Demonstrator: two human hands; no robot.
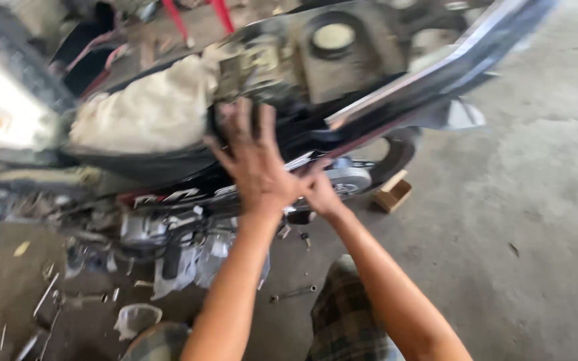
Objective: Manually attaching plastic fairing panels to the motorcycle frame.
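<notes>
My left hand presses flat, fingers spread, against the motorbike side to steady it; right hand tucked beneath, grip unclear through blur.

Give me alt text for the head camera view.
Two bare hands, left hand spread open and right hand beside it, press against a dark motorcycle body, blurred. Small tools and plastic scraps litter the concrete floor.

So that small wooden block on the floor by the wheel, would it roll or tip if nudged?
The wooden block looks boxy and flat-sided, so it would probably slide on the concrete floor rather than roll. It sits low, so tipping seems unlikely. It is likely stiff and fairly light.
</notes>
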